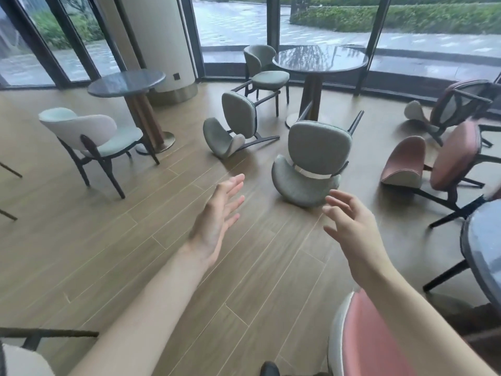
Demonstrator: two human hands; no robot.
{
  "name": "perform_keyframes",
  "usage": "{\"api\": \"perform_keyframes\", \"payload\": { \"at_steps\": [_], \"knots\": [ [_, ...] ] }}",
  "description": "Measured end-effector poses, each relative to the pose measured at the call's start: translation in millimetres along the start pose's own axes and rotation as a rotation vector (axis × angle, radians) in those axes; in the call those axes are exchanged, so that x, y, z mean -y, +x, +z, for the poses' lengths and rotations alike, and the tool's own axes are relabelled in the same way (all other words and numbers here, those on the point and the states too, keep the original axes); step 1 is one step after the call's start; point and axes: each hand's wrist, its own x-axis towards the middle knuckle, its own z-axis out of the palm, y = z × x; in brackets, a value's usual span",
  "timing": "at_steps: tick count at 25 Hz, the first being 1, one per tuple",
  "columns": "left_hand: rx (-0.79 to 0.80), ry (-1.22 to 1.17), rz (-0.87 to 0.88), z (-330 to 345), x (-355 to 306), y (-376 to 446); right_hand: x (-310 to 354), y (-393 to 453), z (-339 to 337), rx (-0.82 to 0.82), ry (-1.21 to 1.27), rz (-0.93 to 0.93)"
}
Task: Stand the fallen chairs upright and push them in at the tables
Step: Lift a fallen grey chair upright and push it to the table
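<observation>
I can read no writing anywhere. My left hand [217,215] and right hand [349,226] reach out with fingers spread and relaxed, holding and touching nothing. At twelve o'clock the nearest fallen grey chair [311,164] lies on the floor; another fallen grey chair [233,126] lies at eleven, the pink fallen chair [431,164] at two.

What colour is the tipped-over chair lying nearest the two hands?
Grey-green padded fallen chair, dark legs; the head view shows it.

You have bare wood floor [113,253] ahead, open up to the nearest toppled grey chair [311,169]; a fallen pink chair [433,169] and round table edge [482,251] crowd your right.
</observation>
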Motion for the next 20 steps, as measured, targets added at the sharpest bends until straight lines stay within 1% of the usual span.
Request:
{"api": "perform_keyframes", "payload": {
  "at_steps": [4,9,13,16,20],
  "knots": [
    [0.01,0.015,-0.006,17,-15,82,8,84,-3,-0.047,-0.003,0.007],
    [0.024,0.018,0.005,33,-32,168,16,162,10,-0.041,0.015,0.012],
    [0.052,0.004,-0.019,44,-31,241,13,223,17,-0.086,0.024,0.05],
    [0.092,0.006,-0.01,44,-28,303,12,282,26,-0.144,0.046,0.064],
    [0.08,-0.011,-0.026,33,-38,407,25,374,50,-0.194,0.064,0.04]
  ]
}}
